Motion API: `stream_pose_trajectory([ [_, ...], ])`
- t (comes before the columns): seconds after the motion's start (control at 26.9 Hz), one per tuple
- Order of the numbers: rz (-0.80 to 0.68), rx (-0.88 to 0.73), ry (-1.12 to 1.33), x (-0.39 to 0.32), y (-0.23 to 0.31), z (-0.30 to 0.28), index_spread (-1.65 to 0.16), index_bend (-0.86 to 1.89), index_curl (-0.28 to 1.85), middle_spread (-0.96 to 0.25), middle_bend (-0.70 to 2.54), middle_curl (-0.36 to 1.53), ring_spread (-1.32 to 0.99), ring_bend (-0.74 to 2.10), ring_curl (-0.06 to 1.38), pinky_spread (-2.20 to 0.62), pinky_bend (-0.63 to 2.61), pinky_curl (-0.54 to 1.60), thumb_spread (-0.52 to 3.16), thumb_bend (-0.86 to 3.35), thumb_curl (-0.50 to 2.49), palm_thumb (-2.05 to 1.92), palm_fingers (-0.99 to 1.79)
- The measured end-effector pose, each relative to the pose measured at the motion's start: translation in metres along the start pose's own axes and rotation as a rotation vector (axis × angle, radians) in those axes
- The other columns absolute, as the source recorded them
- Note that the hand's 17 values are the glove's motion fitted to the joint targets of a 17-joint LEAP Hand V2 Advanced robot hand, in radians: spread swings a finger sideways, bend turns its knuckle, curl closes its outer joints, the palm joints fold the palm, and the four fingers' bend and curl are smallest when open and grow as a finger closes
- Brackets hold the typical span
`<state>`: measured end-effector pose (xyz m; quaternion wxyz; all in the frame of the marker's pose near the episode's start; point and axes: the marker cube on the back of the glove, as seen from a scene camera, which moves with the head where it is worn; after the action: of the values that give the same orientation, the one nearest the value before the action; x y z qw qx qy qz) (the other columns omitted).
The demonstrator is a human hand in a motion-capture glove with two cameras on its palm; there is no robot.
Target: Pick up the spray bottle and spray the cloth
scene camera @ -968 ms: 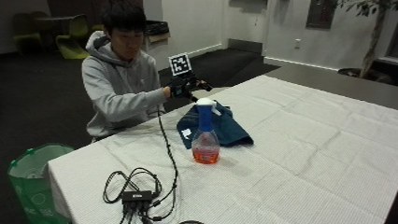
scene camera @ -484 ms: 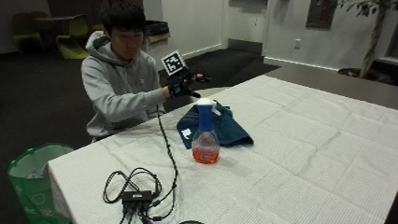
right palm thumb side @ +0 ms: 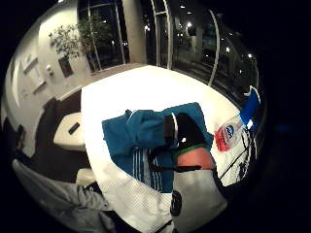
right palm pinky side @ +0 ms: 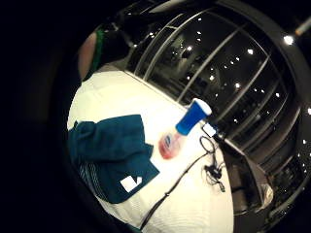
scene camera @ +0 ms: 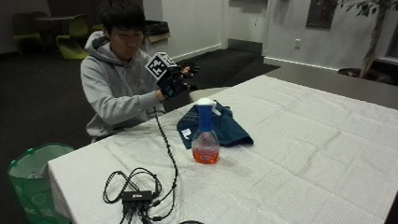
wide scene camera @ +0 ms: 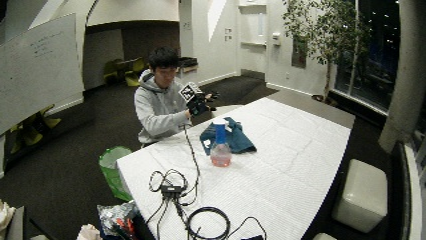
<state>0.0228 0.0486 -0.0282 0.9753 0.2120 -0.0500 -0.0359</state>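
clear glossy plastic spray bottle (scene camera: 205, 140), soft matt teal cloth (scene camera: 227, 128), textured white tablecloth (scene camera: 298, 154)

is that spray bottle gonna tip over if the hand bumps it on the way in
Probably fairly easily: the spray bottle stands tall and narrow on the tablecloth. The orange liquid sits only in its lower part, which should steady it somewhat. The clear body looks smooth, so it might be slippery.

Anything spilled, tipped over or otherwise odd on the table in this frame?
Nothing stands out. The spray bottle stands upright on the white table, no liquid around its base. The blue cloth lies rumpled behind it. The gloved right hand is raised above the table edge, touching neither.
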Motion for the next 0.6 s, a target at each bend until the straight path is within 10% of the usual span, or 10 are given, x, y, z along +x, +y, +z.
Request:
stream_pose_trajectory([
  [0.22,0.415,0.154,0.039,0.009,0.005,-0.004,-0.32,0.06,0.16,-0.05,0.23,0.30,-0.04,0.39,0.29,0.21,0.53,0.32,0.96,0.11,0.35,0.68,0.41],
  [0.6,0.616,0.266,0.000,0.059,0.030,0.006,-0.31,0.09,0.15,-0.04,0.25,0.34,-0.02,0.39,0.31,0.23,0.56,0.34,1.00,0.04,0.38,0.70,0.34],
])
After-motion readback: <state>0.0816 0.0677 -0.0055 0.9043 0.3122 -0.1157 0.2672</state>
